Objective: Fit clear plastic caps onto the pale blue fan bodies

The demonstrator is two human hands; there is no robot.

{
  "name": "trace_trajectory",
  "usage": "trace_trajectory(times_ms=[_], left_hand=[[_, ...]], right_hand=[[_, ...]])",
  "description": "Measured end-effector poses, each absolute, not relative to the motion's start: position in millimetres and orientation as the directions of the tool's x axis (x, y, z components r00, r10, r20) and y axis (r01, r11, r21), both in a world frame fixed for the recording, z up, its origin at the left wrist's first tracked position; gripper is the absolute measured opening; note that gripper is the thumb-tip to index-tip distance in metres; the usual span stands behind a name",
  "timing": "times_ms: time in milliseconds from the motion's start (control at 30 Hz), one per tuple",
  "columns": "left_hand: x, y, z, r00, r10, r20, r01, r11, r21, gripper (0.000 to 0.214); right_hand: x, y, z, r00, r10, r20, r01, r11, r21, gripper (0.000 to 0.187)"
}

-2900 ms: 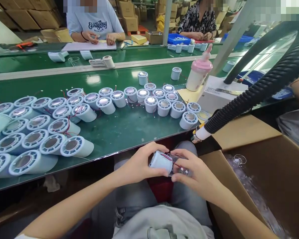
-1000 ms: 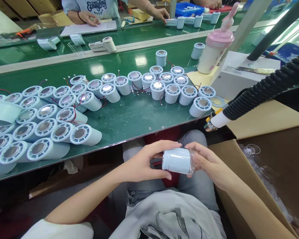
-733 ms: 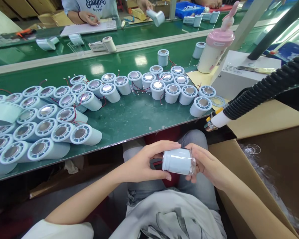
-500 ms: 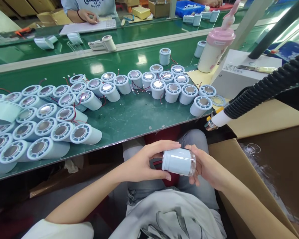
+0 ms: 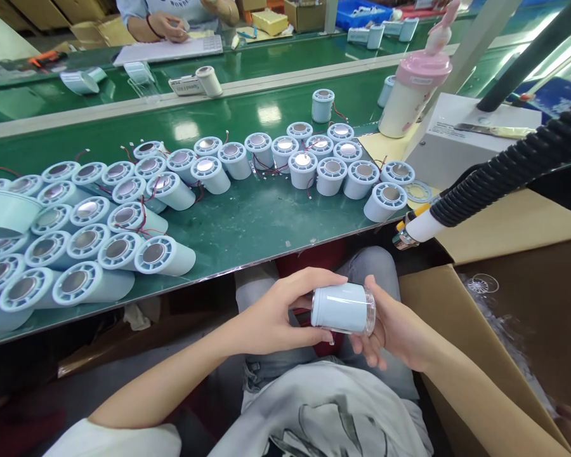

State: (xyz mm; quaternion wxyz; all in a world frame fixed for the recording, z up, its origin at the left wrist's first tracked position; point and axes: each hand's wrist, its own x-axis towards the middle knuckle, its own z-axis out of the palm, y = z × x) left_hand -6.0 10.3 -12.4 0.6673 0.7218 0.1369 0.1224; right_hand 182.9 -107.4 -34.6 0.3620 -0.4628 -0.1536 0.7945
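Observation:
Above my lap I hold a light-blue cylinder (image 5: 340, 308) on its side, with a clear plastic piece (image 5: 370, 313) at its right end. My left hand (image 5: 295, 311) is closed around its left part, thumb below and fingers over the top. At the clear end is my right hand (image 5: 393, 327), its thumb up by the rim and its fingers spread below; whether the palm presses on the clear piece cannot be seen. Ahead on the green bench (image 5: 247, 228) stand several similar light-blue cylinders (image 5: 332, 176) with round metallic centres, some trailing thin red wires.
A black corrugated hose (image 5: 499, 165) with a white nozzle reaches in from the right. Beside it stand a pink-lidded bottle (image 5: 412, 95) and a grey-white box (image 5: 457, 136). An open carton (image 5: 433, 304) lies to my right. Across the bench a person's hands (image 5: 169, 26) work.
My right hand's fingers have loosened and dropped lower, away from the cylinder's side. A lone cylinder at the back has shifted right. Another hand now shows at the lower right edge.

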Motion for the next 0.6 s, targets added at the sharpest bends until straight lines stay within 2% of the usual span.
trace_trajectory(times_ms=[67,133,167,200,267,300,367,433,467,533,600], left_hand=[[-6,8,-10,0.919,0.388,-0.067,0.078,-0.014,0.997,0.061],[-7,7,-9,0.906,0.405,-0.125,0.113,0.053,0.992,0.061],[-7,7,-8,0.903,0.402,-0.150,0.124,0.090,0.988,0.062],[-8,7,-8,0.903,0.392,-0.173,0.134,0.125,0.983,0.062],[-8,7,-8,0.911,0.356,-0.210,0.155,0.176,0.972,0.063],[-8,8,-8,0.916,0.337,-0.218,0.165,0.180,0.970,0.065],[-7,10,-6,0.928,0.319,-0.194,0.165,0.116,0.979,0.072],[-7,11,-5,0.937,0.320,-0.142,0.145,0.014,0.989,0.075],[-7,11,-4,0.938,0.324,-0.124,0.134,-0.010,0.991,0.074],[-7,10,-4,0.933,0.331,-0.142,0.138,0.036,0.990,0.071],[-6,9,-7,0.921,0.326,-0.212,0.166,0.163,0.973,0.072]], right_hand=[[184,-114,-41,-0.184,0.866,-0.465,-0.358,-0.500,-0.789,0.075],[187,-121,-46,-0.022,0.985,-0.169,-0.140,-0.170,-0.975,0.069],[189,-124,-47,0.017,1.000,0.009,0.025,0.009,-1.000,0.069],[191,-126,-49,0.011,0.985,0.174,0.190,0.169,-0.967,0.070],[193,-129,-49,-0.065,0.923,0.380,0.407,0.373,-0.834,0.071],[194,-130,-48,-0.079,0.911,0.404,0.435,0.396,-0.809,0.070],[194,-130,-45,-0.024,0.954,0.300,0.320,0.292,-0.901,0.065],[191,-130,-41,0.025,0.997,0.073,0.034,0.072,-0.997,0.058],[190,-130,-38,0.022,0.999,-0.025,-0.114,-0.022,-0.993,0.054],[189,-130,-35,0.009,0.991,-0.132,-0.306,-0.122,-0.944,0.049],[189,-130,-34,0.002,0.983,-0.184,-0.347,-0.171,-0.922,0.050]])
